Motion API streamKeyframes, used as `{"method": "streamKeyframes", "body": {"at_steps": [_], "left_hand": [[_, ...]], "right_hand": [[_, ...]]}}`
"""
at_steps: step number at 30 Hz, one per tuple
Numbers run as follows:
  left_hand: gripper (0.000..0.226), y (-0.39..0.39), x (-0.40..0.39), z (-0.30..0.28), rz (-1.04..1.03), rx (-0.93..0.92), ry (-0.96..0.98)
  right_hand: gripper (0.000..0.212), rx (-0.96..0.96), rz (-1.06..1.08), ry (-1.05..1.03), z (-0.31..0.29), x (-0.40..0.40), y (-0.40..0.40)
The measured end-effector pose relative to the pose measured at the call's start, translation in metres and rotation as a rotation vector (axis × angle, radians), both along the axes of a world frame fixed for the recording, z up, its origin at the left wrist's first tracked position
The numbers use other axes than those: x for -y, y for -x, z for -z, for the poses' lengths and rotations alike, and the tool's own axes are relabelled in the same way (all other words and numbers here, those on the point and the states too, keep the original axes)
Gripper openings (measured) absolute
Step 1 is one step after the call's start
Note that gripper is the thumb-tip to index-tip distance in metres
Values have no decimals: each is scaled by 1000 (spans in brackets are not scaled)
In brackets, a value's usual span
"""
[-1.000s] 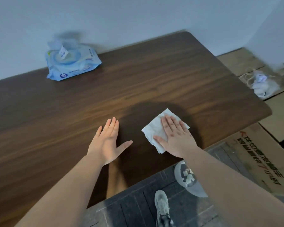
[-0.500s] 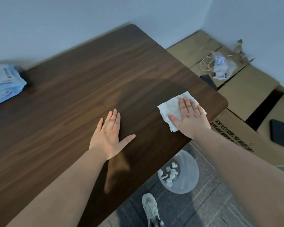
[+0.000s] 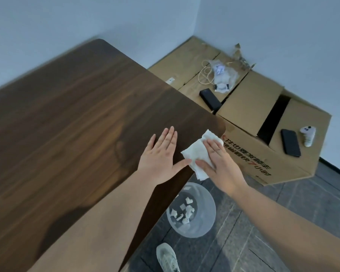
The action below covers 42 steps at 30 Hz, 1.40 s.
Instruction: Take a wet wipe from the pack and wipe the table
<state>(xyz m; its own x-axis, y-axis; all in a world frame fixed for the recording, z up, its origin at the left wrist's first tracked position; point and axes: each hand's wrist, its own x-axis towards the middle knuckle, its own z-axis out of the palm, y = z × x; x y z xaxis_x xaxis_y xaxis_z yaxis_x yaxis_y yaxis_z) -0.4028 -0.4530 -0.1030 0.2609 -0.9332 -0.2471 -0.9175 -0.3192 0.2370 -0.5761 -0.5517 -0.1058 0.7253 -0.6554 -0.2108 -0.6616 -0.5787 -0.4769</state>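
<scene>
A white wet wipe [image 3: 196,152] lies at the near right corner of the dark wooden table [image 3: 77,124], partly hanging past the edge. My right hand [image 3: 220,163] presses flat on the wipe with fingers extended. Just left of it, my left hand [image 3: 161,160] rests flat on the tabletop, fingers spread, its thumb touching the wipe. The wipe pack is out of view.
Below the table corner stands a clear plastic bin [image 3: 191,211] with several crumpled wipes. Cardboard boxes [image 3: 253,107] fill the floor to the right, carrying two black phones, a white controller [image 3: 308,135] and a plastic bag. A shoe [image 3: 168,258] is on the dark floor.
My right hand slid the wipe rightwards to the table's near right corner. The view swung right, so the blue pack left the frame. My left hand stayed flat on the table.
</scene>
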Motion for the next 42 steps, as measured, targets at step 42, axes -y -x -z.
{"method": "streamKeyframes", "body": {"at_steps": [42], "left_hand": [[91, 34, 54, 25, 52, 134, 169]], "right_hand": [[58, -313, 419, -656, 232, -58, 72]]}}
